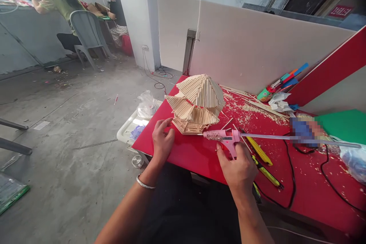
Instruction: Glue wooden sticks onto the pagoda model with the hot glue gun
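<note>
A small pagoda-like model [197, 103] built of pale wooden sticks stands on the red table [188, 152], near its left corner. My right hand [238, 169] is closed round the handle of a pink glue gun [224, 137], whose nozzle points left at the model's base. A long glue stick [286, 137] juts out of the gun's back to the right. My left hand [162, 139] rests on the table just left of the model, fingers bent and holding nothing that I can see; a metal bangle is on that wrist.
Two yellow utility knives [261, 160], black cables [291, 183], loose sticks and wood shavings [257, 108] lie on the table. White boards [257, 49] stand behind it. A white tray [130, 127] sits on the floor. Two people sit at a far bench [17, 4].
</note>
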`<move>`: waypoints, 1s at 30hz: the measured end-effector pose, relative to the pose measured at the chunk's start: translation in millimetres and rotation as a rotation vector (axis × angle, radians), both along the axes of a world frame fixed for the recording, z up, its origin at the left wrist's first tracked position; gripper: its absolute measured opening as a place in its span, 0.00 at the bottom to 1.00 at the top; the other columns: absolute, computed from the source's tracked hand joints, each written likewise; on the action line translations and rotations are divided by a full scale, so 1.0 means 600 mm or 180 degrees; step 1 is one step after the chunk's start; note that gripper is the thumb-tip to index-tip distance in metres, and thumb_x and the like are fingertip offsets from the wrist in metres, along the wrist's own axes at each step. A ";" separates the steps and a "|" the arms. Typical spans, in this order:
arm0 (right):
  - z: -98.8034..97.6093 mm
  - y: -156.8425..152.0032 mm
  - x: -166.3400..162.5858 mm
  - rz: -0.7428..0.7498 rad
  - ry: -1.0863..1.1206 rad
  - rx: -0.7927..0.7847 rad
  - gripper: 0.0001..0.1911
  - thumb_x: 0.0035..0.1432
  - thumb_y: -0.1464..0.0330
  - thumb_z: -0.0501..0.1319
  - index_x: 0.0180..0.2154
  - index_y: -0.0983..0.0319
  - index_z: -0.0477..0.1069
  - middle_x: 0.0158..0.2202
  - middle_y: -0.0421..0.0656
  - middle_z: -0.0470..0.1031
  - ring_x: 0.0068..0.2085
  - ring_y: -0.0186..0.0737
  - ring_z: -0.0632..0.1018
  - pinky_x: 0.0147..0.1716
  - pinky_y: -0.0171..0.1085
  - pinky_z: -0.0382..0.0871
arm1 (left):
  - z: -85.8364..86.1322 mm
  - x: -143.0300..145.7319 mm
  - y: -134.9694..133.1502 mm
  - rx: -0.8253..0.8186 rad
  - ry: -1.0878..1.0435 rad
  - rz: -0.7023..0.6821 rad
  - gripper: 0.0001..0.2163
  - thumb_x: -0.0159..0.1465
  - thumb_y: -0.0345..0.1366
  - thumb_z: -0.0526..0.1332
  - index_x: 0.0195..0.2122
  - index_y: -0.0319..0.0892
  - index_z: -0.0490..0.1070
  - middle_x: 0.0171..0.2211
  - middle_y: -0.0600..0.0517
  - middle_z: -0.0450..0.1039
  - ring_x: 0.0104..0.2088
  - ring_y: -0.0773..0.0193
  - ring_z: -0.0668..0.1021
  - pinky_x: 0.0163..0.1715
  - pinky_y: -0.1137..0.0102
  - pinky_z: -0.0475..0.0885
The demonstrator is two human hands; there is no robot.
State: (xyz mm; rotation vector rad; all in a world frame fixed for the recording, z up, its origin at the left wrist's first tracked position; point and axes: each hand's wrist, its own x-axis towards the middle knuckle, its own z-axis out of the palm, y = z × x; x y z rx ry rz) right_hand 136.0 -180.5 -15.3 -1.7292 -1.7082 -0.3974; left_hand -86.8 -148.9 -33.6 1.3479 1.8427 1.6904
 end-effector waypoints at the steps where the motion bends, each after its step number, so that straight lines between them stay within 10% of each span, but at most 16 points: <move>1: 0.000 0.000 -0.001 0.0012 -0.0008 0.0018 0.20 0.59 0.53 0.58 0.41 0.63 0.72 0.35 0.47 0.77 0.35 0.43 0.77 0.30 0.37 0.65 | 0.000 -0.001 0.001 0.0027 0.0028 0.0056 0.20 0.52 0.25 0.54 0.44 0.43 0.77 0.42 0.48 0.74 0.41 0.61 0.78 0.28 0.72 0.74; 5: 0.000 0.000 -0.002 0.0022 0.0001 0.0068 0.20 0.59 0.53 0.58 0.41 0.63 0.72 0.35 0.47 0.77 0.35 0.43 0.76 0.30 0.37 0.64 | -0.006 -0.005 0.006 -0.0011 0.0050 0.0011 0.25 0.51 0.23 0.54 0.49 0.45 0.75 0.54 0.46 0.71 0.51 0.56 0.75 0.29 0.72 0.74; 30: -0.004 0.016 0.011 -0.0078 -0.0307 0.0507 0.20 0.56 0.53 0.62 0.39 0.64 0.73 0.32 0.46 0.77 0.33 0.41 0.76 0.30 0.35 0.64 | -0.007 -0.005 0.005 0.0169 -0.0181 -0.0023 0.22 0.51 0.24 0.52 0.44 0.42 0.77 0.49 0.47 0.74 0.47 0.58 0.76 0.33 0.71 0.74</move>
